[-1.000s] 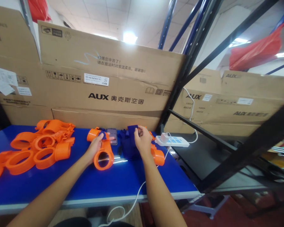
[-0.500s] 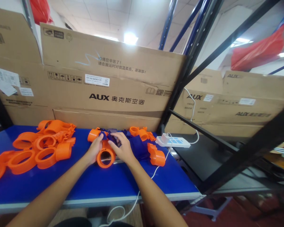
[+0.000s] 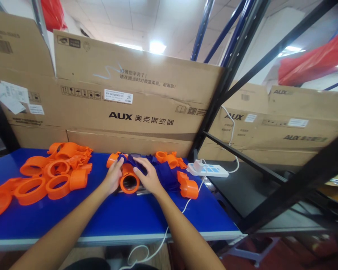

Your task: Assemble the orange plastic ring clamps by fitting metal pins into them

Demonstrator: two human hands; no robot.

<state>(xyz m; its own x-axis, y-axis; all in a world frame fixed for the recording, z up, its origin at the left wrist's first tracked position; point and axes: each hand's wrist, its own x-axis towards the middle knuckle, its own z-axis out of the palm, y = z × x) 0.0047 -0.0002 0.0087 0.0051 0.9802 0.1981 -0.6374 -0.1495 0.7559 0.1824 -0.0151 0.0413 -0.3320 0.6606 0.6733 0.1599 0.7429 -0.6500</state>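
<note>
An orange plastic part with a round ring end (image 3: 129, 184) is between my two hands above the blue table, its opening facing me. My left hand (image 3: 114, 177) is closed on its left side, with a dark blue piece (image 3: 122, 157) showing at the thumb. From the right, my right hand (image 3: 147, 175) bends its fingers over a dark blue strip (image 3: 131, 161) at the part's far end; the fingertips are partly hidden. Another orange part (image 3: 112, 160) lies just behind my left hand. Dark blue pieces (image 3: 166, 175) lie to the right of my right hand.
Several orange ring parts (image 3: 58, 186) are heaped on the left of the blue table (image 3: 107, 221). More orange parts (image 3: 188, 186) lie right. A white power strip (image 3: 211, 170) and its cable sit beside the black rack post (image 3: 211, 108). A cardboard box wall (image 3: 87, 112) stands behind.
The view has shifted slightly, so the scene sits a little further right. The orange part's ring end appears slightly higher between my hands. Both hands keep nearly the same hold.
</note>
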